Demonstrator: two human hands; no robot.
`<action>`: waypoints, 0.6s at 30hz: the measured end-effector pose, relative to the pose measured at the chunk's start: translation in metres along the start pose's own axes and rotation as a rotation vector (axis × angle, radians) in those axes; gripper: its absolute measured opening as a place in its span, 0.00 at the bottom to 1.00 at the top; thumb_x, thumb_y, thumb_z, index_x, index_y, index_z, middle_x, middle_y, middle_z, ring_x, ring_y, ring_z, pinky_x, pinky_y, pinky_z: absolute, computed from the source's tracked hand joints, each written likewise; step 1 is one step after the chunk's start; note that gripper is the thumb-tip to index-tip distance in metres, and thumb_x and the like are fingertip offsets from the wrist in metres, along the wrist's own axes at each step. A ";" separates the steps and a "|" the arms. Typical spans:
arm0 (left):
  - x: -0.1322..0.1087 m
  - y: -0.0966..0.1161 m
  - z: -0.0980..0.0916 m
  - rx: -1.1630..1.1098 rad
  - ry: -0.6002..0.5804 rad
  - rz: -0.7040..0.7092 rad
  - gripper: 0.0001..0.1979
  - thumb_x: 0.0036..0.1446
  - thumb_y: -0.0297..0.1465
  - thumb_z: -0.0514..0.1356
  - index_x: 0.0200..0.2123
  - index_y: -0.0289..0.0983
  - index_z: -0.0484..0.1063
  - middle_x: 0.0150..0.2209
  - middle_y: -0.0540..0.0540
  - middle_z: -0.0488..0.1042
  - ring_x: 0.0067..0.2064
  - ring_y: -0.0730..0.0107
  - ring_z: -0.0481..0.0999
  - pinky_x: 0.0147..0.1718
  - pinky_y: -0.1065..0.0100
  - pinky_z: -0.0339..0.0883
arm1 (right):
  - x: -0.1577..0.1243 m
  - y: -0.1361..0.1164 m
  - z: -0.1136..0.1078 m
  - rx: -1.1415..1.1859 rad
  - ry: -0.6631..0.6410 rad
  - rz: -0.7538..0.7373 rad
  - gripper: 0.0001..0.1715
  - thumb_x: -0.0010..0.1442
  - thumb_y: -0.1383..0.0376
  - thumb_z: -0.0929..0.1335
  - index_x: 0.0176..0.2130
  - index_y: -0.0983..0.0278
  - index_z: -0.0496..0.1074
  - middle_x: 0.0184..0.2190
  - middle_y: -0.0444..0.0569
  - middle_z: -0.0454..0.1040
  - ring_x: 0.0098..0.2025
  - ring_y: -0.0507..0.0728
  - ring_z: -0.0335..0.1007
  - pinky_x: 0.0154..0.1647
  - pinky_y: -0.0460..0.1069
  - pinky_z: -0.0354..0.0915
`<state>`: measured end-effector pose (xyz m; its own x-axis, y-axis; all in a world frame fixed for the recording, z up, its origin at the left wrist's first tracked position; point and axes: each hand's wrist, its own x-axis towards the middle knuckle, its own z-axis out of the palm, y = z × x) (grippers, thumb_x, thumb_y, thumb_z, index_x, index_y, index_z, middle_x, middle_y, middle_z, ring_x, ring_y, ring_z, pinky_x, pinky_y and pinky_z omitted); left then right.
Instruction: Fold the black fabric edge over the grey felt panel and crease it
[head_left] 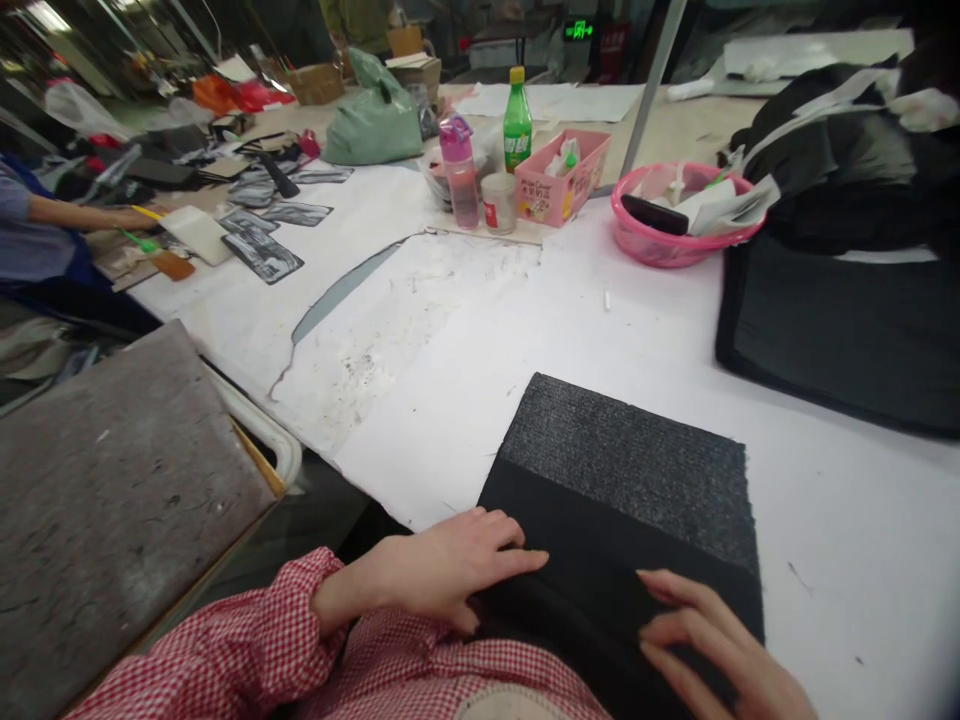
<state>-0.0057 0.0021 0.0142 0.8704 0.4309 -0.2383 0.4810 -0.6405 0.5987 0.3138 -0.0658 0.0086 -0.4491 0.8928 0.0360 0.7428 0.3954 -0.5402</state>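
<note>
A black fabric piece (600,520) lies over the near edge of the white-covered table, its far part a rough, speckled dark grey panel (637,460). My left hand (457,565) rests on the left side of the smooth black part, fingers stretched forward and thumb apart. On the right side, my right hand (712,640) touches the same black cloth with its fingers bent and spread a little. Neither hand visibly grips anything. The near end of the fabric drops toward my lap and is partly hidden by my hands.
A pink basket (667,250) with a phone and papers stands beyond the fabric, beside a black padded stack (847,330). Farther back are a green bottle (517,130), a pink box (555,190) and a pink-lidded bottle (461,180). A co-worker's arm (82,215) reaches in at left.
</note>
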 end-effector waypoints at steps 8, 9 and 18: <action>0.018 -0.042 -0.031 -0.442 0.117 -0.020 0.30 0.55 0.41 0.69 0.58 0.42 0.67 0.45 0.45 0.71 0.43 0.65 0.74 0.42 0.67 0.68 | 0.082 0.005 0.038 -0.261 0.088 0.130 0.18 0.71 0.56 0.57 0.49 0.61 0.68 0.41 0.51 0.72 0.41 0.62 0.69 0.39 0.57 0.66; 0.022 -0.044 -0.029 -0.408 0.168 -0.053 0.24 0.59 0.40 0.66 0.56 0.40 0.68 0.45 0.45 0.71 0.43 0.65 0.73 0.43 0.67 0.68 | 0.084 0.006 0.043 -0.275 0.089 0.125 0.17 0.70 0.57 0.57 0.49 0.61 0.68 0.41 0.52 0.72 0.42 0.63 0.68 0.38 0.57 0.64; 0.048 -0.049 -0.004 0.090 0.346 -0.185 0.14 0.64 0.35 0.60 0.49 0.35 0.70 0.42 0.43 0.68 0.44 0.59 0.67 0.44 0.61 0.65 | 0.084 0.004 0.045 -0.235 0.116 0.104 0.07 0.68 0.63 0.62 0.39 0.61 0.67 0.40 0.51 0.69 0.41 0.62 0.62 0.41 0.57 0.59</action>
<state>0.0121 0.0566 -0.0236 0.6887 0.7229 -0.0545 0.6467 -0.5786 0.4970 0.2564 0.0014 -0.0285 -0.3144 0.9447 0.0937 0.8828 0.3272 -0.3371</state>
